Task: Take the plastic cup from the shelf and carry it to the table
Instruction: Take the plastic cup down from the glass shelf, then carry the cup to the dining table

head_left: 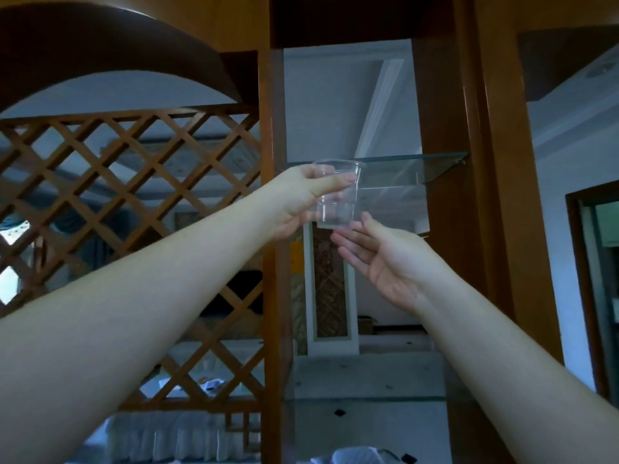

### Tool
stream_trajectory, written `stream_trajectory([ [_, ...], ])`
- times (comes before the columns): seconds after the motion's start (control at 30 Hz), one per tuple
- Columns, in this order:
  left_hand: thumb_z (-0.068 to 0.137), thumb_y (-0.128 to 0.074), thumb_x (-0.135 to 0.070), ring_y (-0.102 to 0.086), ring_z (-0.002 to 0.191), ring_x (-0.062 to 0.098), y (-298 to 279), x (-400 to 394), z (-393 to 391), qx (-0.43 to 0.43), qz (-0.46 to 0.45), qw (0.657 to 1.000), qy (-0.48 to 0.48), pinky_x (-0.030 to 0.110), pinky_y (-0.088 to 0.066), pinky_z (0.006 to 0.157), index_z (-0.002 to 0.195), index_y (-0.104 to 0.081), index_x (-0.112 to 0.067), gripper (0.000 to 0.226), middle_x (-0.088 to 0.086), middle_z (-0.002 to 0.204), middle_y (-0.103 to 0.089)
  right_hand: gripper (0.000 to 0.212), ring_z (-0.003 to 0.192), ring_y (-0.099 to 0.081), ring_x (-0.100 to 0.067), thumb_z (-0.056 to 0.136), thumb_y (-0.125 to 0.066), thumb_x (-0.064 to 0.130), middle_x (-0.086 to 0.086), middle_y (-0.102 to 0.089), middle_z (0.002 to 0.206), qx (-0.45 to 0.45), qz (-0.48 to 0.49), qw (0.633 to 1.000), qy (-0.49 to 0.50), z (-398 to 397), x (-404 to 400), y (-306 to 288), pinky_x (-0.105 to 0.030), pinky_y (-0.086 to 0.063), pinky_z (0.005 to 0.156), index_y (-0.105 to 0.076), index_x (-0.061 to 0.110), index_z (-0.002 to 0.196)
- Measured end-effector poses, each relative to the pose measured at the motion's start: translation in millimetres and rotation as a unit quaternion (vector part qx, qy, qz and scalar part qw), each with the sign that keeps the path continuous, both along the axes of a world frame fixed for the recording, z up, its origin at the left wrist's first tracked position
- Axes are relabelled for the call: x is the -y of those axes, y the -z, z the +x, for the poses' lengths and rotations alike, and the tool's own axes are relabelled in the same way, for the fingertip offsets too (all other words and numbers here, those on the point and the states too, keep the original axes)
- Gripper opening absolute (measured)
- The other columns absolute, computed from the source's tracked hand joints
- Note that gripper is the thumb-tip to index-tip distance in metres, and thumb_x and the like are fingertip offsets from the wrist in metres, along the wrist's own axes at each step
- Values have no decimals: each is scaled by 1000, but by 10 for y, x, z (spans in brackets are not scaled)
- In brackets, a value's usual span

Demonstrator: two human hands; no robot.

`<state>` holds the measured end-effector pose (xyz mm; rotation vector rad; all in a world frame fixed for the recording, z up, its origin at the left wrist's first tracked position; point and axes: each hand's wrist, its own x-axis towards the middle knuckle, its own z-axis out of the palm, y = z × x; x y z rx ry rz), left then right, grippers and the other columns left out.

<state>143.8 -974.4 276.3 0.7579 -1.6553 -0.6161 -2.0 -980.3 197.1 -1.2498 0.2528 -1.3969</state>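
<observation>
The left hand is clamped around a clear plastic cup, thumb across its front, holding it upright in the air just in front of the glass shelf, near that shelf's left front edge. The right hand is spread, palm up, fingertips just below the cup's base. Wooden posts flank the shelf; a lattice screen stands left.

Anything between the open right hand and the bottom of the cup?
Nothing solid shows there in the head view. The right hand is open, palm up, just below the clear plastic cup, which the left hand holds by the glass shelf.
</observation>
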Motion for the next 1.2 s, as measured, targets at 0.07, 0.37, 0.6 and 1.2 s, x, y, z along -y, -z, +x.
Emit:
stream_trajectory([
  [0.07,76,-79,-27,-65,107,17,182,-34,18,20,8,1000,-1,34,-57,83,132,-51,-13,64,7,121,-66,20,94,-71,-21,95,-52,21,-14,-75,99,-1,26,1000,3,-26,-35,160,-30,-59,79,-59,4,103],
  [0.37,63,-85,-34,-65,109,15,1022,-147,-113,37,48,996,66,40,-52,96,131,-51,-21,77,1,117,-68,26,99,-70,-19,89,-61,27,-10,-75,100,-36,42,997,61,-226,-309,979,-22,-57,74,-66,6,104],
  [0.6,66,-84,-32,-67,103,9,1525,-244,-508,28,85,985,145,36,-54,92,128,-52,-24,70,-2,114,-70,45,101,-69,-17,78,-70,27,-9,-74,105,-66,41,985,154,-605,-674,1445,-21,-55,79,-61,6,117],
  [1.2,73,-75,-55,-60,114,9,2476,-1197,-2192,73,145,956,246,33,-53,93,130,-53,-35,64,-6,128,-61,46,98,-70,-16,72,-72,33,-8,-76,100,-73,119,945,294,-2228,-2064,2346,-20,-55,80,-63,10,110],
])
